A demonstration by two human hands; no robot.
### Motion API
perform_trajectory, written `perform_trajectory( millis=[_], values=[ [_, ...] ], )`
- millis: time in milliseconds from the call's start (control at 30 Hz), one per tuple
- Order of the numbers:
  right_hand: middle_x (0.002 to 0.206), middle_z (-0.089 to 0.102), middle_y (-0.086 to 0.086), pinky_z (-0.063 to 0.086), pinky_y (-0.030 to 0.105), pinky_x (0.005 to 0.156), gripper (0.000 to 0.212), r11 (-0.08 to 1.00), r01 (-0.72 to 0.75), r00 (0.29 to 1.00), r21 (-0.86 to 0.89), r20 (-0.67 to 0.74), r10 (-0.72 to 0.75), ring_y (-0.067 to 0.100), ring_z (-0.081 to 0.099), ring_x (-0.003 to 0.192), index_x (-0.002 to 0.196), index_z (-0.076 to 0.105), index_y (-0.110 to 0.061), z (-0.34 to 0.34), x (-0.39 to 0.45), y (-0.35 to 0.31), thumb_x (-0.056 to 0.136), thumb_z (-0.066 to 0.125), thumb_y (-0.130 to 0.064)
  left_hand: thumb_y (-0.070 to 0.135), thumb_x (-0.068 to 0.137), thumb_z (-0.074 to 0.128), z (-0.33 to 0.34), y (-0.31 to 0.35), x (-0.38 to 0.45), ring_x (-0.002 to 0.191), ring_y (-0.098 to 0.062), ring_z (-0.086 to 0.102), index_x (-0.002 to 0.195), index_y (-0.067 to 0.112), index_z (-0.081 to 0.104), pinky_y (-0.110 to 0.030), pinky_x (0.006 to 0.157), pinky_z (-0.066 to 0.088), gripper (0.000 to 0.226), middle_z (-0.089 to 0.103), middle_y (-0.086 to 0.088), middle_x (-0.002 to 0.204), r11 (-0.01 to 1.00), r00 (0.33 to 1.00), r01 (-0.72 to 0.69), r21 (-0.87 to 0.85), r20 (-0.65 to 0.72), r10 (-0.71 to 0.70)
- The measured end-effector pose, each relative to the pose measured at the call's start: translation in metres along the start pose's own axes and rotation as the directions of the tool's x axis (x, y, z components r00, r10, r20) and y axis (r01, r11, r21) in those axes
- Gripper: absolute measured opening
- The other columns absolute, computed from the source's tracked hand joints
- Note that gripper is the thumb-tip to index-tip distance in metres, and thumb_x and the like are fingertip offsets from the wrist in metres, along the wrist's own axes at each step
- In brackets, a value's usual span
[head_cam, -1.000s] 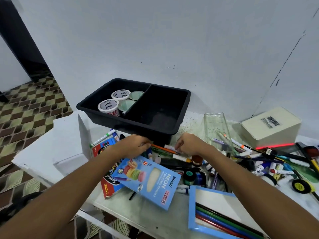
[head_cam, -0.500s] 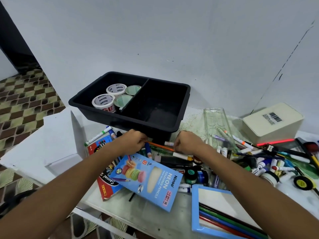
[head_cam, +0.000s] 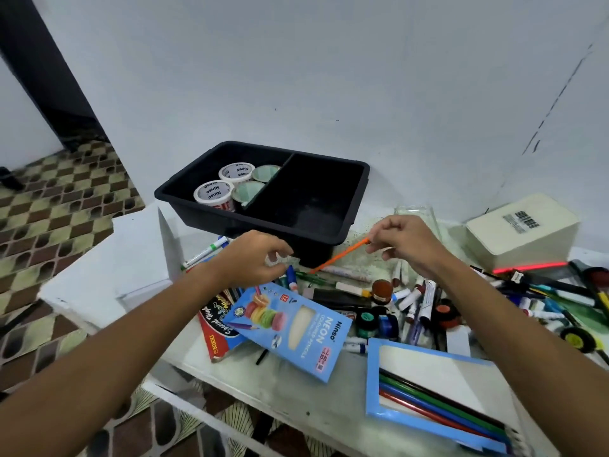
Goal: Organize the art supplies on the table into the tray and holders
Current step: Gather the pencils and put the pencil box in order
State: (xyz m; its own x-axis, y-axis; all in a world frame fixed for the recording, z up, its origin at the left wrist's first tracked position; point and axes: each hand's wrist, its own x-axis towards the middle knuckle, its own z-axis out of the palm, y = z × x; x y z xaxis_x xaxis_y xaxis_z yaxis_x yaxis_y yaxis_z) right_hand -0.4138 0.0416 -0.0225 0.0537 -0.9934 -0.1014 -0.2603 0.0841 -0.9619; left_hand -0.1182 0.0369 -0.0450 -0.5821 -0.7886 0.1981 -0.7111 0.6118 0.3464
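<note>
Currently: cluttered white bench [head_cam: 296, 397] against pale wall, checkered floor at 9 o'clock. Black tray [head_cam: 263, 222] at 12: four tubs [head_cam: 216, 194] left compartment. Right hand [head_cam: 407, 242] pinches orange pencil [head_cam: 339, 256]; left hand [head_cam: 255, 263] loosely curled, empty.

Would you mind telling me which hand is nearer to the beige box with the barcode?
Right. The right hand, pinching an orange pencil, is just left of the beige box; the left hand is further left, before the tray.
</note>
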Motion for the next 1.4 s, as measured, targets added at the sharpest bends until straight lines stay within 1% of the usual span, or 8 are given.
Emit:
perform_trajectory(
  millis=[233, 433, 600, 767, 867, 967, 1167, 1400],
  values=[
    [0.077, 0.066, 0.014, 0.049, 0.024, 0.05, 0.011, 0.918, 0.119, 0.988, 0.379, -0.14, -0.07, 0.018, 0.062, 0.057, 0.086, 0.063, -0.004, -0.034, -0.032, -0.029, 0.086, 0.058, 0.006, 0.026, 0.087, 0.054, 0.003, 0.072, 0.023, 0.065, -0.007, 0.055, 0.093, 0.008, 0.07, -0.021, 0.06, 0.047, 0.024, 0.065, 0.002, 0.078, 0.985, 0.938, -0.164, -0.048, -0.317, 0.141],
    [0.078, 0.07, 0.013, 0.054, 0.025, 0.055, 0.007, 0.934, 0.142, 0.99, 0.327, -0.051, -0.133, 0.019, 0.064, 0.059, 0.089, 0.063, -0.003, -0.083, -0.062, -0.041, 0.085, 0.062, 0.003, 0.025, 0.091, 0.065, 0.035, 0.162, 0.067, 0.075, -0.01, 0.064, 0.119, 0.009, 0.061, -0.022, 0.067, 0.053, 0.033, 0.067, 0.001, 0.092, 0.898, 0.984, -0.013, -0.441, -0.167, -0.068],
    [0.084, 0.071, 0.015, 0.057, 0.028, 0.06, 0.011, 0.954, 0.162, 0.987, 0.252, -0.052, -0.154, 0.022, 0.067, 0.063, 0.095, 0.063, -0.001, -0.127, -0.078, -0.035, 0.085, 0.064, 0.003, 0.001, 0.093, 0.054, 0.066, 0.214, 0.097, 0.056, -0.013, 0.065, 0.105, 0.013, 0.059, -0.028, 0.052, 0.054, 0.018, 0.069, -0.001, 0.077, 0.815, 0.984, 0.046, -0.578, -0.112, -0.135],
    [0.086, 0.071, 0.015, 0.049, 0.028, 0.059, 0.014, 0.979, 0.151, 0.979, -0.14, -0.117, -0.168, 0.018, 0.067, 0.066, 0.098, 0.066, -0.008, -0.175, -0.076, 0.004, 0.087, 0.061, 0.0, 0.0, 0.093, 0.051, 0.084, 0.232, 0.116, 0.062, -0.025, 0.068, 0.102, 0.016, 0.059, -0.037, 0.051, 0.055, 0.02, 0.072, -0.013, 0.084, 0.726, 0.973, 0.166, -0.667, -0.007, -0.229],
    [0.088, 0.068, 0.007, 0.048, 0.029, 0.068, 0.016, 0.81, 0.074, 0.984, -0.582, -0.092, -0.155, 0.02, 0.064, 0.077, 0.097, 0.072, -0.013, -0.209, -0.071, 0.045, 0.086, 0.062, -0.005, -0.002, 0.094, 0.051, 0.093, 0.24, 0.121, 0.06, -0.025, 0.067, 0.106, 0.01, 0.058, -0.031, 0.051, 0.054, 0.019, 0.072, -0.01, 0.082, 0.683, 0.966, 0.215, -0.698, 0.049, -0.254],
    [0.103, 0.068, 0.001, 0.052, 0.033, 0.079, 0.018, 0.6, -0.009, 0.996, -0.8, -0.06, -0.065, 0.019, 0.063, 0.089, 0.099, 0.074, -0.019, -0.232, -0.071, 0.084, 0.082, 0.07, -0.015, -0.001, 0.095, 0.05, 0.099, 0.247, 0.123, 0.059, -0.025, 0.066, 0.11, 0.006, 0.058, -0.034, 0.052, 0.054, 0.018, 0.071, -0.013, 0.084, 0.627, 0.953, 0.257, -0.736, 0.086, -0.289],
    [0.113, 0.052, 0.006, 0.044, 0.033, 0.085, 0.025, 0.379, -0.007, 0.998, -0.925, -0.033, -0.061, 0.026, 0.049, 0.107, 0.107, 0.071, -0.025, -0.241, -0.065, 0.115, 0.083, 0.071, -0.031, 0.004, 0.097, 0.051, 0.109, 0.252, 0.121, 0.062, -0.026, 0.067, 0.114, 0.007, 0.059, -0.047, 0.062, 0.056, 0.019, 0.071, -0.011, 0.085, 0.567, 0.932, 0.296, -0.769, 0.102, -0.347],
    [0.111, 0.052, 0.005, 0.04, 0.035, 0.089, 0.016, 0.385, 0.057, 0.998, -0.921, 0.037, -0.059, 0.025, 0.045, 0.106, 0.096, 0.074, -0.023, -0.24, -0.056, 0.119, 0.082, 0.07, -0.029, 0.006, 0.099, 0.047, 0.112, 0.246, 0.121, 0.067, -0.031, 0.069, 0.109, 0.003, 0.062, -0.043, 0.076, 0.057, 0.018, 0.073, -0.014, 0.088, 0.52, 0.915, 0.31, -0.796, 0.101, -0.39]
  ],
)
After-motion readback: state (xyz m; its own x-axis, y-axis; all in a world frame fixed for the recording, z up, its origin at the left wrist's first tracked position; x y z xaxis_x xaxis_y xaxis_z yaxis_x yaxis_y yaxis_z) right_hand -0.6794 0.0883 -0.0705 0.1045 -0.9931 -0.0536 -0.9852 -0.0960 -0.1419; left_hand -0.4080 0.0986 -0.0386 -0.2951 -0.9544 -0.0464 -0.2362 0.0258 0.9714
